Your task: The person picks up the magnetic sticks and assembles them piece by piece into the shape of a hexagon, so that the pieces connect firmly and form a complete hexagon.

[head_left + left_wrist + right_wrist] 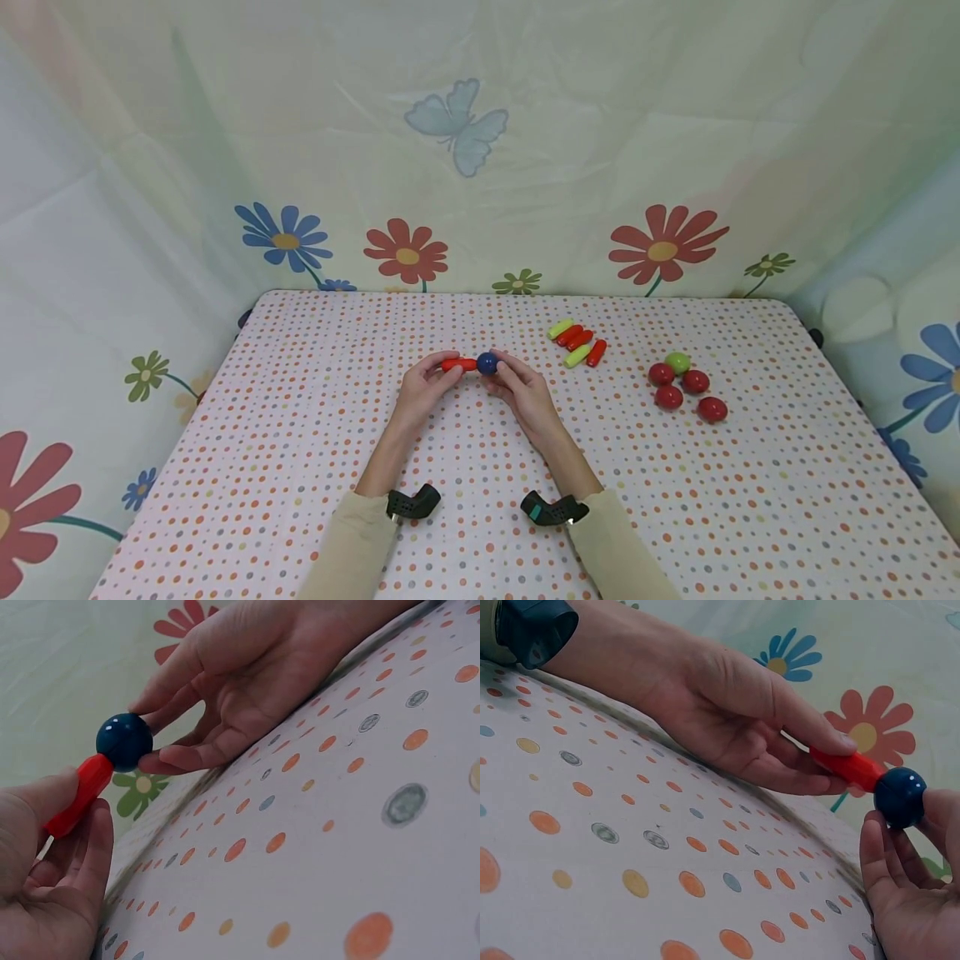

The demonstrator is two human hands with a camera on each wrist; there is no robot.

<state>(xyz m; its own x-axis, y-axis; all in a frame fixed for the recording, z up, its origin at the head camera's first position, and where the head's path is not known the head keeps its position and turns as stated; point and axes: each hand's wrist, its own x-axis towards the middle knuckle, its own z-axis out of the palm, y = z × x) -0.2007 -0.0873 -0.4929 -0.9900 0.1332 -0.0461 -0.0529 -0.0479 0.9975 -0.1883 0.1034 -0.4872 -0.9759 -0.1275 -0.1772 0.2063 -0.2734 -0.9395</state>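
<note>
Above the middle of a white desk patterned with coloured dots, a little left of centre and toward the far edge, a person's two bare hands bring two small glossy objects together. The fingers and thumb of the left hand pinch a slim red stick; those of the right hand grip a dark blue ball. Both objects are held up off the desk, the ball touching the stick's end; whether they are joined cannot be told. Right of the hands, nearer the far edge, lie three loose red sticks and two yellow-green sticks, grouped closely. Further toward the right edge sit four dark red balls in a loose cluster, with one green ball on its far side. The person wears beige sleeves and a dark device on each wrist. Behind the far edge hangs a pale backdrop printed with flowers and a blue butterfly.
</note>
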